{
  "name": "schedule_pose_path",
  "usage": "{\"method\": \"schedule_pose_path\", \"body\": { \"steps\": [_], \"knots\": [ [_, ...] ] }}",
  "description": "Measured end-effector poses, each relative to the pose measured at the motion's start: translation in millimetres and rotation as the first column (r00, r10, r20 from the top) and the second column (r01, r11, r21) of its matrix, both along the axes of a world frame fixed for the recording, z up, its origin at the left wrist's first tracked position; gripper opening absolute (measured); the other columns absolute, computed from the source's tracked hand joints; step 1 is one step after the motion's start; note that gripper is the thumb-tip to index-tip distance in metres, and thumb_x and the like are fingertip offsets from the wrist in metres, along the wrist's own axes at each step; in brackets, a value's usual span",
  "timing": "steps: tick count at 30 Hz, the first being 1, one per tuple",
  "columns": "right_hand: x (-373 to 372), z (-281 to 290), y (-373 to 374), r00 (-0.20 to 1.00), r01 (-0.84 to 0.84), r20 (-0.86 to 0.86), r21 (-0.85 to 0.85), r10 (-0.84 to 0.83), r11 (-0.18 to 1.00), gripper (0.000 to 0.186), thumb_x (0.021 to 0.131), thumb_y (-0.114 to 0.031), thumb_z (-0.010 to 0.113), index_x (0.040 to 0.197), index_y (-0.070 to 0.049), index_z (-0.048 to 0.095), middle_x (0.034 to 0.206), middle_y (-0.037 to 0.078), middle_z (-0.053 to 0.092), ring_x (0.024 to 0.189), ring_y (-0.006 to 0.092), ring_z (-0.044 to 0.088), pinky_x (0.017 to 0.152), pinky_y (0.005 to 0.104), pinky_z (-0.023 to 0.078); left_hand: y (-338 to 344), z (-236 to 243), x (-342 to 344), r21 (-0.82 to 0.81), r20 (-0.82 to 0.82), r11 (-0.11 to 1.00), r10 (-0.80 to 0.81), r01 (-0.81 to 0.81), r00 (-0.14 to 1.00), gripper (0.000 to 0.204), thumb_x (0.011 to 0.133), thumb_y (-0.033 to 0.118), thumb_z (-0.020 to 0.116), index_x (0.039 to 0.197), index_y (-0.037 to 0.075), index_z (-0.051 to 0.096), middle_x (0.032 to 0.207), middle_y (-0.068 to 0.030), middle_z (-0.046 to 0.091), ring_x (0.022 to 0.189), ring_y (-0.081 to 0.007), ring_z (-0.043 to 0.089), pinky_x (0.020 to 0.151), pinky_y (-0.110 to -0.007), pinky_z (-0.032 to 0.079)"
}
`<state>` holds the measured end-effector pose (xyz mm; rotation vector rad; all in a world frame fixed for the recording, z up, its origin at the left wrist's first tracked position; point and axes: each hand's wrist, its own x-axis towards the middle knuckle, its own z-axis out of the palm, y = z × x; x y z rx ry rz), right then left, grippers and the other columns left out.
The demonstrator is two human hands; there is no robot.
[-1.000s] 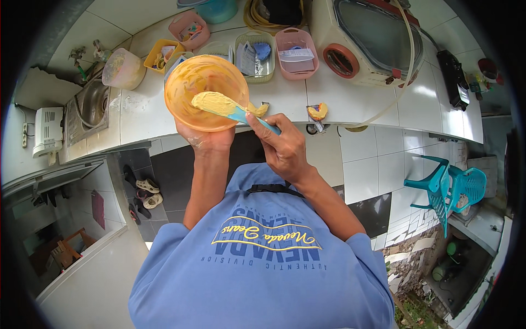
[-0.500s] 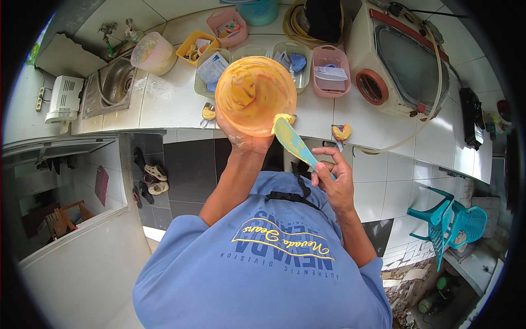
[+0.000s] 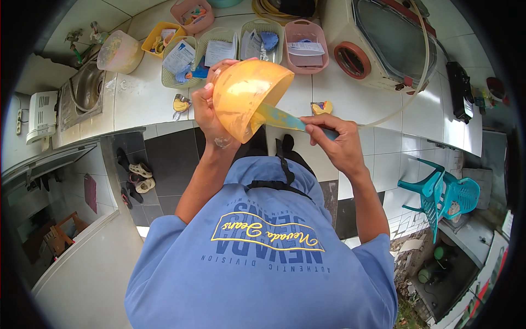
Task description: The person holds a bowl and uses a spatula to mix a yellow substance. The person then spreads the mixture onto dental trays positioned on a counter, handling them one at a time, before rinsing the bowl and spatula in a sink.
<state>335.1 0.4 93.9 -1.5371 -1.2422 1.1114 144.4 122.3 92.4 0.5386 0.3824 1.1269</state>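
Note:
An orange mixing bowl [image 3: 241, 88] is tipped on its side in front of me, its mouth facing right. My left hand [image 3: 211, 115] is wrapped round the bowl's outer left side. In my right hand [image 3: 341, 141] is a blue spatula [image 3: 293, 120], its blade inside the bowl and smeared with yellow paste. More paste lies at the bowl's lower rim. Just beyond my hands on the counter edge lie two small metal trays, the left tray [image 3: 179, 115] and the right tray [image 3: 314, 105], both holding yellow material.
White tiled counter [image 3: 378, 107] bears baskets of papers, including a pink basket [image 3: 307, 61]. A cabinet-like machine [image 3: 389, 46] stands right, a sink [image 3: 82, 96] left. Teal chairs [image 3: 438, 189] stand at right; sandals [image 3: 141, 178] lie on the floor at left.
The bowl has turned from facing me to lying tilted with its mouth to the right. My right hand has moved up, and the spatula blade has gone further into the bowl.

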Motion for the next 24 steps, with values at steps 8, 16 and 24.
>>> {"method": "schedule_pose_path", "body": {
  "steps": [8,16,24],
  "knots": [
    [-8,-71,-69,0.680,0.186,-0.604,-0.407,-0.416,0.894,0.020,0.090,-0.013,0.066,0.105,0.001,0.068,0.064,0.002,0.059,0.049,0.0010,0.037,0.044,0.0173,0.023,-6,-42,-8,0.027,-0.370,0.974,0.218,-0.225,0.903,0.048,0.088,0.034,0.032,0.120,0.001,0.046,0.122,-0.0189,0.055,0.114,-0.0268,0.054,0.098,-0.038,0.044],
    [64,-116,-84,0.802,0.488,0.399,-0.007,-0.445,0.873,0.021,0.089,-0.010,0.064,0.108,-0.001,0.067,0.076,0.007,0.068,0.061,0.0101,0.060,0.054,0.0259,0.046,-9,-52,-42,-0.038,-0.391,0.914,0.358,-0.404,0.848,0.040,0.087,0.029,0.037,0.116,0.006,0.049,0.117,-0.0102,0.057,0.114,-0.0242,0.056,0.100,-0.038,0.044],
    [65,-134,-69,0.696,0.181,0.649,0.253,-0.306,0.950,0.027,0.086,-0.003,0.061,0.112,-0.007,0.066,0.079,0.009,0.063,0.055,0.0188,0.058,0.052,0.0310,0.047,-28,-50,-44,-0.059,-0.444,0.864,0.426,-0.500,0.789,0.046,0.086,0.030,0.036,0.121,0.003,0.051,0.120,-0.0116,0.056,0.115,-0.0246,0.055,0.100,-0.039,0.043]
  ]
}}
